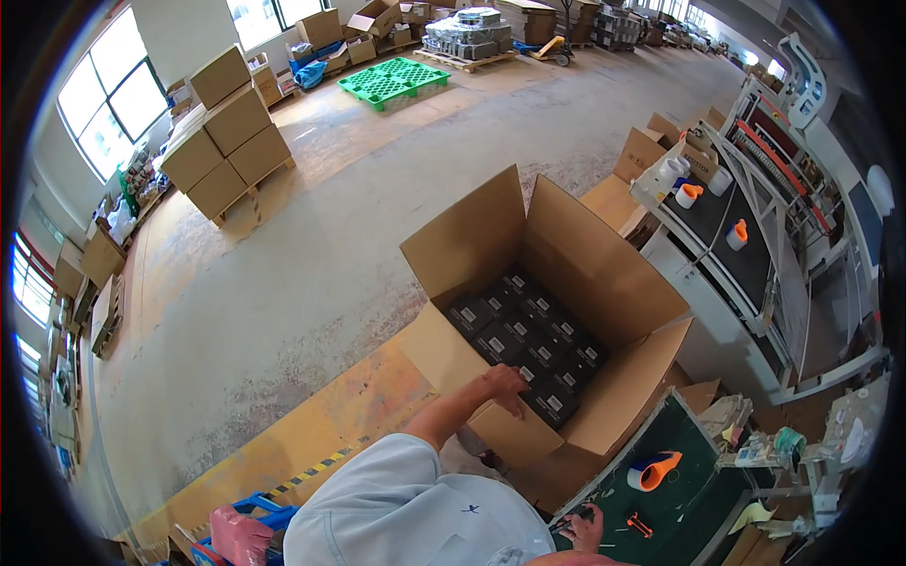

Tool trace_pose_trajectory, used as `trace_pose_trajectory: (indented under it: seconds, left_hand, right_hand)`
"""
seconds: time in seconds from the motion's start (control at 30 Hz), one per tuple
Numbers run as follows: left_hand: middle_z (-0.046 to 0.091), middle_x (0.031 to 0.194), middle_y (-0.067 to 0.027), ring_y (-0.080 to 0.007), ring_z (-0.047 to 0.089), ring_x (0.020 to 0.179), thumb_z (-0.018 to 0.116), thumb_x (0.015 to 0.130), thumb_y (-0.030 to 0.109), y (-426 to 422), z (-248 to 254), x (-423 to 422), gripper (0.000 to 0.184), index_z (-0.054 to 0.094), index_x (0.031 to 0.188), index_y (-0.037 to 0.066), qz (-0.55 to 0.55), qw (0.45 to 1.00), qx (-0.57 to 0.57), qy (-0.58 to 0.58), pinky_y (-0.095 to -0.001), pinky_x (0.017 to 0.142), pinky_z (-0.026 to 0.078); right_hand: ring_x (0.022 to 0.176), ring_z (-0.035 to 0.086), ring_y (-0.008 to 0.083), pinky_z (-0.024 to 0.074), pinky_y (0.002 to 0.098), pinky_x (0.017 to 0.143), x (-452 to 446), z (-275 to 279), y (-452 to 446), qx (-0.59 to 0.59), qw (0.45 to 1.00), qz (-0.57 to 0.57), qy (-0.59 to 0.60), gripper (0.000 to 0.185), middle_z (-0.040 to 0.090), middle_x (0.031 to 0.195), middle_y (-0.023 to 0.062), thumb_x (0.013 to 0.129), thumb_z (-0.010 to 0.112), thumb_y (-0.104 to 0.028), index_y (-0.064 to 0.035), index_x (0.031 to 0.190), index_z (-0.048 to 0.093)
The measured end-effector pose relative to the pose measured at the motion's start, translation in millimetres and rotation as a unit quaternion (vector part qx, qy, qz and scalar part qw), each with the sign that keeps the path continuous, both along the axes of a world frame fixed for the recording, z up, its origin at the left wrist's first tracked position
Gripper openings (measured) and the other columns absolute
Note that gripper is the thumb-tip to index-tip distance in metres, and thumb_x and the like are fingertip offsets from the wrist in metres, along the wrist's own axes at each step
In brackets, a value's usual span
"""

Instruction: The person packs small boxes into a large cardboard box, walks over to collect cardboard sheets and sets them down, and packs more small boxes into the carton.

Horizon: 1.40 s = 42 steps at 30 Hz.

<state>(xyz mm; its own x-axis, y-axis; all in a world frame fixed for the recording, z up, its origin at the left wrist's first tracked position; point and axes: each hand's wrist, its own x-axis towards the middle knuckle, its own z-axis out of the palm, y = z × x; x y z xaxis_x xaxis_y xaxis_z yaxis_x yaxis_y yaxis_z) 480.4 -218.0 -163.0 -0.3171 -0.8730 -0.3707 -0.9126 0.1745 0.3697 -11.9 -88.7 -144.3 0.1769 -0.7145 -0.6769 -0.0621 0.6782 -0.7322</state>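
An open cardboard carton (604,269) stands in front of me with its flaps up, holding several small black boxes (519,327) with white labels, packed in rows. My left hand (505,385) reaches over the near flap at the carton's edge, fingers apart, beside the nearest black boxes. Low in the view, my right hand (583,530) is curled round a small dark object that I cannot make out, by the edge of the green work surface (694,514).
An orange tape dispenser (653,471) and a small orange tool (640,524) lie on the green surface. A taping machine (764,255) stands at right. Stacked cartons (231,132) and a green pallet (392,81) are farther back. A pink-topped blue item (242,536) is lower left.
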Motion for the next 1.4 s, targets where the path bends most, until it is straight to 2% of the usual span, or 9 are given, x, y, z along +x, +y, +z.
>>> trace_pose_trajectory:
  seconds: [0.37, 0.47, 0.5, 0.73, 0.83, 0.93, 1.03, 1.23, 1.4]
  left_hand:
    - [0.073, 0.114, -0.0100, -0.0310, 0.063, 0.119, 0.081, 0.069, 0.072, 9, -24, 2, 0.075, 0.077, 0.108, 0.008, 0.000, 0.998, -0.057, 0.000, -0.0490, 0.103, 0.048]
    - [0.073, 0.116, -0.0082, -0.0275, 0.062, 0.123, 0.079, 0.068, 0.075, 11, -19, 2, 0.074, 0.078, 0.107, 0.013, -0.013, 0.997, -0.070, -0.029, -0.0508, 0.105, 0.043]
    - [0.073, 0.116, -0.0078, -0.0273, 0.061, 0.123, 0.080, 0.067, 0.073, 12, -22, 2, 0.073, 0.078, 0.107, 0.013, -0.012, 0.997, -0.081, -0.016, -0.0511, 0.106, 0.041]
    - [0.067, 0.131, -0.0109, -0.0348, 0.052, 0.136, 0.084, 0.078, 0.042, 62, -50, -26, 0.054, 0.071, 0.121, 0.010, 0.150, 0.930, -0.293, 0.163, -0.0615, 0.121, 0.025]
    - [0.068, 0.131, -0.0125, -0.0355, 0.055, 0.133, 0.082, 0.086, 0.033, 84, -26, -60, 0.046, 0.071, 0.123, 0.007, 0.210, 0.914, -0.247, 0.245, -0.0578, 0.118, 0.034]
    - [0.073, 0.121, -0.0141, -0.0333, 0.070, 0.112, 0.076, 0.096, 0.032, 108, 4, -71, 0.041, 0.070, 0.123, 0.003, 0.347, 0.831, -0.108, 0.421, -0.0401, 0.093, 0.057]
    - [0.073, 0.124, -0.0144, -0.0247, 0.069, 0.118, 0.073, 0.099, 0.029, 108, 55, -69, 0.041, 0.068, 0.132, 0.004, 0.328, 0.824, -0.013, 0.462, -0.0393, 0.098, 0.055]
    - [0.070, 0.109, -0.0174, -0.0409, 0.068, 0.102, 0.063, 0.102, 0.032, 116, 80, -58, 0.032, 0.067, 0.117, 0.003, 0.180, 0.911, -0.150, 0.338, -0.0500, 0.085, 0.057]
    - [0.068, 0.099, -0.0182, -0.0425, 0.067, 0.094, 0.059, 0.103, 0.030, 148, 68, -46, 0.027, 0.064, 0.101, 0.003, 0.188, 0.920, -0.133, 0.318, -0.0524, 0.078, 0.054]
  right_hand:
    - [0.074, 0.075, 0.0261, 0.0618, 0.0370, 0.055, 17, 12, 3, -0.093, 0.995, 0.023, 0.032, 0.063, 0.072, 0.092, 0.0140, 0.097, 0.064, -0.002, -0.0167, 0.151, 0.035]
    - [0.077, 0.070, 0.0193, 0.0589, 0.0321, 0.064, 72, 74, -4, -0.114, 0.992, 0.047, 0.030, 0.057, 0.069, 0.096, 0.0106, 0.099, 0.068, -0.007, -0.0048, 0.148, 0.040]
    - [0.075, 0.072, 0.0211, 0.0603, 0.0331, 0.064, 76, 75, -8, -0.108, 0.993, 0.034, 0.031, 0.065, 0.071, 0.095, 0.0120, 0.097, 0.069, -0.005, -0.0051, 0.152, 0.033]
    - [0.083, 0.072, 0.0130, 0.0572, 0.0278, 0.072, 103, 72, -50, -0.172, 0.975, 0.135, 0.036, 0.036, 0.073, 0.094, 0.0078, 0.098, 0.073, -0.010, 0.0044, 0.128, 0.060]
    - [0.079, 0.070, 0.0105, 0.0560, 0.0272, 0.069, 122, 88, -59, -0.199, 0.971, 0.122, 0.048, 0.033, 0.072, 0.090, 0.0052, 0.098, 0.074, -0.011, 0.0018, 0.127, 0.063]
    - [0.072, 0.067, 0.0088, 0.0547, 0.0273, 0.064, 146, 92, -71, -0.229, 0.952, 0.196, 0.051, 0.032, 0.070, 0.085, 0.0034, 0.098, 0.073, -0.013, -0.0018, 0.128, 0.066]
    - [0.062, 0.061, 0.0079, 0.0499, 0.0280, 0.057, 177, 99, -75, -0.185, 0.954, 0.231, 0.055, 0.031, 0.064, 0.073, 0.0014, 0.099, 0.069, -0.014, -0.0034, 0.128, 0.069]
    - [0.060, 0.051, 0.0067, 0.0419, 0.0290, 0.054, 210, 39, -77, -0.184, 0.908, 0.375, 0.033, 0.019, 0.058, 0.067, 0.0000, 0.099, 0.069, -0.016, 0.0019, 0.105, 0.070]
    - [0.061, 0.049, 0.0063, 0.0413, 0.0294, 0.055, 248, 41, -88, -0.188, 0.876, 0.443, 0.021, 0.019, 0.055, 0.067, -0.0009, 0.097, 0.072, -0.015, 0.0040, 0.100, 0.069]
